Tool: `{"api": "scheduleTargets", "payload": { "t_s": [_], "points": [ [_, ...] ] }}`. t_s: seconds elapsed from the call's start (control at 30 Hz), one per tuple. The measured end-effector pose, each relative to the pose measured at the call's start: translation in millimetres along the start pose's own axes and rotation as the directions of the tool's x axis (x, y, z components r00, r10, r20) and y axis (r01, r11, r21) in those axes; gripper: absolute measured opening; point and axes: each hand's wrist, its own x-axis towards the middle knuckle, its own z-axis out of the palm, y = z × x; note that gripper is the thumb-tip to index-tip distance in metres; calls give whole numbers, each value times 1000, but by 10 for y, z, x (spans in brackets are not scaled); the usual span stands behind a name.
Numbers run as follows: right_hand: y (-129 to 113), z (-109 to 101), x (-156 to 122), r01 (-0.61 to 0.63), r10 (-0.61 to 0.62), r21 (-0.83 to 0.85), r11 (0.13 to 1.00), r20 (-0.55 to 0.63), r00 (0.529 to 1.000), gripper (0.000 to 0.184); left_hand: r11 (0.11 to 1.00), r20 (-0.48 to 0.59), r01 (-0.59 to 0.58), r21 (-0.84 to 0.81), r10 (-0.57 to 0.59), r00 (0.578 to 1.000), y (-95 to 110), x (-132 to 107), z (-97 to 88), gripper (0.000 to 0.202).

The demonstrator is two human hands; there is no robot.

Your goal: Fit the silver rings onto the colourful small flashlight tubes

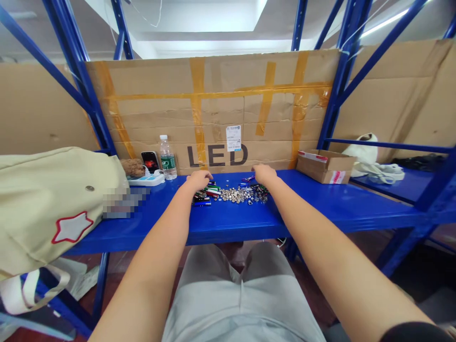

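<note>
So, what are your hands on?

My left hand (198,180) curves palm-down just behind glossy striped cylinder batteries (202,195); my right hand (264,174) curves likewise at the pile's far end. I can't tell whether either grips anything.

And the round ones?

Shiny metal button cells (235,194) lie heaped between my hands, on the smooth blue steel bench (235,223).

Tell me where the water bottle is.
In the head view, the water bottle stands at the back of the blue shelf, just right of the phone.
</note>
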Motion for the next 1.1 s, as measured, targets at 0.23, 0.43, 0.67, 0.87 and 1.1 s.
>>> {"api": "scheduleTargets", "payload": {
  "t_s": [0.23,0.43,0.67,0.87,1.1],
  "points": [
    [65,196,255,164,-144,-133,978,146,979,31,994,-33,109,-12,-109,993,293,-60,-39,29],
    [-151,38,176,262,-267,-61,963,-99,958,35,996,-93,32,-79,-39,995,379,-41,9,30],
    [-142,97,109,202,-191,-135,970,89,978,37,998,-38,-29,-48,27,999,422,-22,111,29],
    [-145,106,122,300,-266,171,938,-196,944,21,993,-71,-85,-77,79,994,410,-10,132,26],
    [-532,64,-93,317,-212,887,334,-257,943,12,918,-95,-142,-369,115,989,541,-33,187,40]
  ]
}}
